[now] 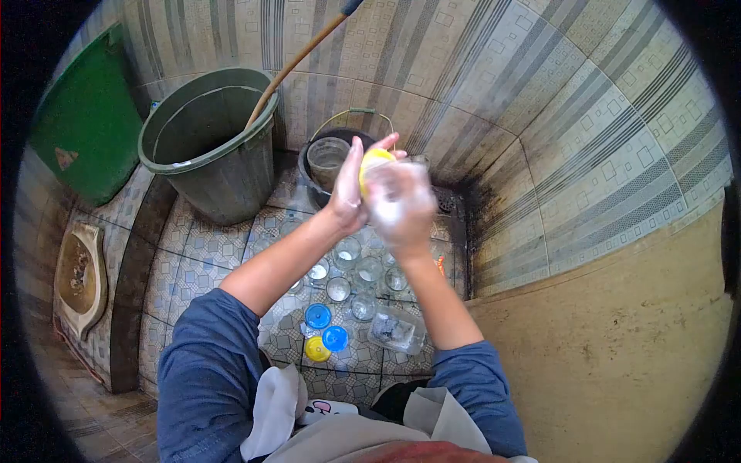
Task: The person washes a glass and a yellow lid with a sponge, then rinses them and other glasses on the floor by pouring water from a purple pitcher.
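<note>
In front of me, above the floor, my left hand (351, 189) holds a round yellow lid (376, 160) on edge, thumb on one side and fingers behind it. Against the lid's face is my right hand (403, 204), smeared by motion and whitened with suds. Whether it grips anything is hidden by the blur. Below the hands, several clear glass jars (338, 289) stand close together on the tiles. Nearer to me lie two blue lids (317, 315) and another yellow lid (316, 349). Beside them is a clear rectangular container (396, 330) with something dark inside.
A big grey-green bin (216, 170) with a long wooden handle (309, 55) leaning out stands at the back left. Behind my hands is a dark bucket (309, 181) with a smaller tub (328, 157) in it. A squat toilet (81, 282) is at left; a yellowish partition (602, 363) borders the right.
</note>
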Demonstrator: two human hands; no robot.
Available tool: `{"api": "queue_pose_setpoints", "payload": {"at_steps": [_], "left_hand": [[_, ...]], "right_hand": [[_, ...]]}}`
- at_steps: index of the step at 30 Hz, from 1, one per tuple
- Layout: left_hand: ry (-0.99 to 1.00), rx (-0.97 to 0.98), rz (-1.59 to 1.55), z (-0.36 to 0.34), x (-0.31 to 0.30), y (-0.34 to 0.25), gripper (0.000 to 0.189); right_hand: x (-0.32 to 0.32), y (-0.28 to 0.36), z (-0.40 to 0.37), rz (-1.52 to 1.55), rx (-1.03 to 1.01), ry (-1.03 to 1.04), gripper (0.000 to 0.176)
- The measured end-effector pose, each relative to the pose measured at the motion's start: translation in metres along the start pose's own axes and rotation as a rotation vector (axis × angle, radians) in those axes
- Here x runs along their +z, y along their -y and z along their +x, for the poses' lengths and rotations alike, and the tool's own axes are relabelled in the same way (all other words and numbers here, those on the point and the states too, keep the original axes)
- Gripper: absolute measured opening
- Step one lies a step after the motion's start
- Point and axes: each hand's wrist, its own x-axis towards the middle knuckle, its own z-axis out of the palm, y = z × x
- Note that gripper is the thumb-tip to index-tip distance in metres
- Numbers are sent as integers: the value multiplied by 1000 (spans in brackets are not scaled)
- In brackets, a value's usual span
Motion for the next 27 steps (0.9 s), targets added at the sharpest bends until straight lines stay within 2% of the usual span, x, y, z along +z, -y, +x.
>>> {"api": "queue_pose_setpoints", "payload": {"at_steps": [1,4,6,7,10,11,13,14,15,16,17,18,19,20,21,22,23,24,25,27], "left_hand": [[80,-19,-62,-4,-3,5,62],[106,-76,-96,-4,-12,4,62],[56,-145,-78,-4,-15,0,61],[55,-148,-73,-4,-12,-2,61],[21,-181,-75,-9,6,-13,59],[21,-177,-76,-11,9,-8,59],[-25,-7,266,-14,15,4,62],[-73,42,343,-12,9,12,64],[-75,41,340,-12,2,15,64],[-37,-65,210,-13,-6,15,65],[1,-172,79,-13,-15,17,66],[-118,-177,251,-7,-35,31,68],[-245,-240,294,-26,7,23,65],[-235,-251,303,-28,6,28,63],[-226,-262,313,-28,3,33,61],[-225,-267,315,-27,-4,35,61],[-131,-370,398,-26,-14,35,60],[-37,-470,479,-24,-19,34,61],[-40,-472,481,-23,-17,33,61],[-116,-376,279,-18,-10,29,63]], "right_hand": [[14,-7,-8,-356,-276,-24,18],[24,-25,-22,-243,-297,-112,11],[19,-41,-23,-381,-493,-108,3],[16,-48,-23,-380,-489,-112,3],[10,-52,-9,-162,98,-286,13],[3,-44,2,-47,404,-191,13],[9,-36,2,-52,174,-204,14],[12,-28,-2,-195,25,-180,15],[15,-21,-6,-336,-125,-155,18],[21,-23,-11,-355,-220,-209,18],[20,-32,-16,-358,-215,-209,18],[18,-44,-19,-311,-140,-58,15],[16,-50,-18,-263,-65,91,14],[18,-53,-17,-180,49,42,16],[18,-58,-16,-181,52,40,16],[18,-67,-17,-119,268,70,23],[18,-77,-16,-54,483,99,29],[19,-89,-7,358,1056,-2,33],[4,-84,4,728,1230,-35,33],[-8,-81,7,969,1211,-140,27]]}}
